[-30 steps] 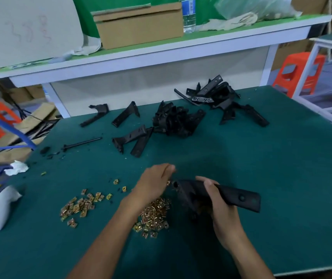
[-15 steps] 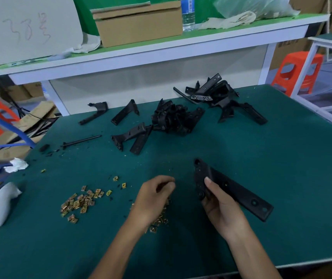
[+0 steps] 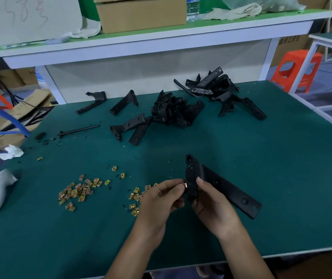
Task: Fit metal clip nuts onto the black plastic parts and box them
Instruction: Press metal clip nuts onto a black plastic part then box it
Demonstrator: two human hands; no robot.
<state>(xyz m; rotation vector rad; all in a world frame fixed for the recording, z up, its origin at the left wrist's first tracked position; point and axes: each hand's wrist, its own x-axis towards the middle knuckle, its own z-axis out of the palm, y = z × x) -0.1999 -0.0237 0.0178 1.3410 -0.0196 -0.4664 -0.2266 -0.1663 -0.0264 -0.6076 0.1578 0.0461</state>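
**Nut brought to the part; seating not confirmed**

Finding 1. Your left hand (image 3: 161, 200) pinches one nut (image 3: 184, 186) between thumb and fingertips. Half a second ago that hand was down over the loose nuts (image 3: 139, 196), apart from the part. It has since lifted and closed the gap, so the nut now sits right at the part's left edge.

Finding 2. Your right hand (image 3: 211, 204) grips the part (image 3: 227, 188) near its bend, thumb across the front. It holds the part over the desk (image 3: 282, 168) in front of you. Since a second ago you have turned it: the short arm now points up and away, and the long arm runs down to your right.

Finding 3. Your fingertips cover the joint, so I cannot tell whether the nut has slid over the edge or only touches it.

Assessment. The pick is done and the fit is the step in hand. The nut will need to go on square to the edge and line up with its hole, or it will likely skew or spring off.

Outstanding. A second scatter (image 3: 78, 193) of nuts lies to your left. A heap (image 3: 173, 111) of parts waits at mid-desk, with more beyond it. No boxed parts are visible. A box (image 3: 141, 15) stands on the shelf behind.
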